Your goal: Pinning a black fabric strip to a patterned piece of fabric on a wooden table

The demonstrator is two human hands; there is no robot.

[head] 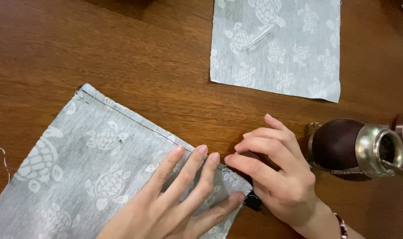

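A grey piece of fabric (77, 163) printed with white turtles lies on the brown wooden table (144, 53), with a dark stitched seam along its upper edge. My left hand (179, 194) lies flat on the fabric's right end, fingers spread and pressing it down near the seam. My right hand (276, 172) is beside it at the fabric's right corner, thumb and forefinger pinched on what looks like a thin pin or needle at the seam. A small dark object (253, 201) sits under the right palm, mostly hidden.
A second, smaller turtle-print fabric piece (290, 66) lies at the top with a clear slim tube (259, 37) on it. A dark rounded cup with a metal rim and metal straw (356, 146) lies right of my right hand. A loose thread (2, 159) sits at the left edge.
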